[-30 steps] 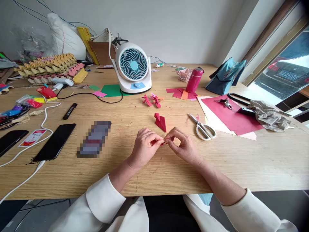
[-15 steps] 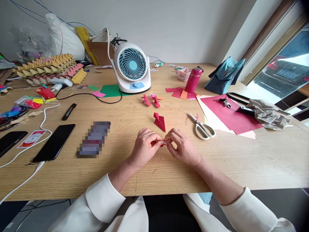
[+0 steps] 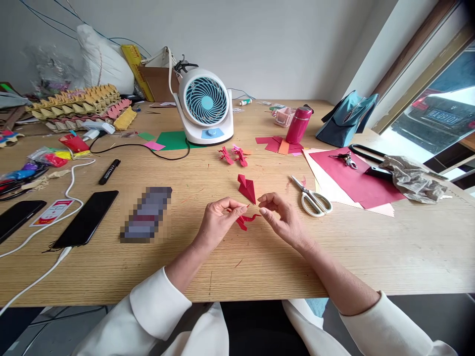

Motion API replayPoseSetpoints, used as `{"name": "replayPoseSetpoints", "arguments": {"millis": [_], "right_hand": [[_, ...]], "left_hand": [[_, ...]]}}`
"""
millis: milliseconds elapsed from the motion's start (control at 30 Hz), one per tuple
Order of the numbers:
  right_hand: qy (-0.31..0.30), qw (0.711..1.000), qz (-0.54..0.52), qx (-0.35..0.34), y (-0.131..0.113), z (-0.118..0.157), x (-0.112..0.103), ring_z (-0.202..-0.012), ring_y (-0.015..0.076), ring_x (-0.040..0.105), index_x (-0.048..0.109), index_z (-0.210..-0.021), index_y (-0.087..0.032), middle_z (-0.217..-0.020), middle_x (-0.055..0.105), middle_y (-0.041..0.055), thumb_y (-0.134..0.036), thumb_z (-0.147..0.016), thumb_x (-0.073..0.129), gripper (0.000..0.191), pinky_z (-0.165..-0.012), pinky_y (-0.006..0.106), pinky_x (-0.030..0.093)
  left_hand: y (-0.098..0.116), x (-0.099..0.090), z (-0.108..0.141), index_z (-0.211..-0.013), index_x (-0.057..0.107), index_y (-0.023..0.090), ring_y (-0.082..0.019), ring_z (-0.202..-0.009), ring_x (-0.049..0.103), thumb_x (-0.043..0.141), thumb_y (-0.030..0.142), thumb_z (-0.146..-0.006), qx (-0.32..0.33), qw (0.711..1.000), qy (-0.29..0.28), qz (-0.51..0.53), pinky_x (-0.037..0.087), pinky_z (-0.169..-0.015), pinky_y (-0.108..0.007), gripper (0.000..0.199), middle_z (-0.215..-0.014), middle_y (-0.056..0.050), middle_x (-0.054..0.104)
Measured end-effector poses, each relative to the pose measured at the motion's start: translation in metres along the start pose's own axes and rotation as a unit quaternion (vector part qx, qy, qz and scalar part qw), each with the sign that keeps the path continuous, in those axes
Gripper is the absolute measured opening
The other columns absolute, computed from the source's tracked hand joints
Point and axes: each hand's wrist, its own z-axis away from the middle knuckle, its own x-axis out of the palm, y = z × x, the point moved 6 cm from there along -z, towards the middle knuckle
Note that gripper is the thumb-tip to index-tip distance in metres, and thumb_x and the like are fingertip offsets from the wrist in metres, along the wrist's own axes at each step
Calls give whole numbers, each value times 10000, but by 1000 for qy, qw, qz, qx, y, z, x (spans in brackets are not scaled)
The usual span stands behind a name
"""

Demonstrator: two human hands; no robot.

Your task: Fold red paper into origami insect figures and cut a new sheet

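Note:
My left hand (image 3: 220, 220) has its thumb and index finger pinched on a thin sliver (image 3: 248, 206), too small to make out clearly. Just beneath those fingers is a red folded paper figure (image 3: 242, 223) with a thin curved end pointing right; whether it rests on the table or touches the hand, I cannot tell. Facing it, my right hand (image 3: 280, 220) has thumb and fingers apart with nothing seen between them. Beyond both hands lies a red folded paper piece (image 3: 246, 188). Farther back are small red paper figures (image 3: 240, 157). Scissors (image 3: 313, 198) lie right of my right hand.
A white fan (image 3: 206, 106) stands at the back, near green paper (image 3: 170, 140). Toward the right are a pink bottle (image 3: 298, 124), red sheets (image 3: 356, 180) and a blue bag (image 3: 345, 118). Phones (image 3: 87, 217), a marker (image 3: 109, 172) and a white cable (image 3: 70, 185) lie on the left.
My hands were together at the fingertips; now the right has drawn off to the right and its fingers have parted. The red folded figure shows more fully beneath my left hand.

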Motion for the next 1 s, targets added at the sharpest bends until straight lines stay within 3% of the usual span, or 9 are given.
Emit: {"name": "replayPoseSetpoints", "arguments": {"millis": [133,367,600,700,833,1000], "right_hand": [[-80,989,-82,94,12,4,22,-806,171,617,570,-1077,-208,-999,650,62,-507,-822,714,418,-716,307,496],[-94,965,-205,132,28,6,45,-626,117,515,576,-824,-200,-705,574,-24,-531,-755,762,386,-595,265,409],[-68,950,-241,188,37,2,36,-610,110,488,619,-740,-181,-680,608,-14,-553,-702,795,413,-597,263,372],[-42,939,-266,215,33,2,31,-607,109,480,624,-713,-186,-662,600,-22,-545,-645,836,422,-594,258,372],[-40,935,-275,221,30,3,29,-656,124,513,642,-732,-190,-708,631,-7,-527,-629,856,412,-630,267,405],[-36,938,-279,201,30,0,27,-676,126,525,624,-748,-192,-710,619,-9,-516,-677,834,392,-646,270,411]], "left_hand": [[-9,2,1,-735,751,170,-149,-705,648,777,329,-763,-56,993,28,97,505,-685,-260,164,-746,-26,743],[-9,15,4,-802,776,158,-191,-809,699,721,398,-831,-62,991,-4,117,541,-775,-290,247,-825,-56,769],[-1,10,0,-1099,741,173,-211,-973,698,590,468,-922,-45,994,-12,95,510,-909,-316,376,-993,-76,769],[-2,9,-1,-1035,740,166,-209,-986,684,604,469,-910,-39,997,-21,63,503,-893,-298,355,-1005,-81,760],[-13,11,-2,-902,708,155,-181,-805,679,713,409,-831,-44,997,-50,34,519,-761,-281,263,-879,-58,743],[-22,14,-2,-841,688,152,-184,-826,681,729,329,-808,-47,996,-70,2,521,-793,-294,184,-875,-62,738]]}}
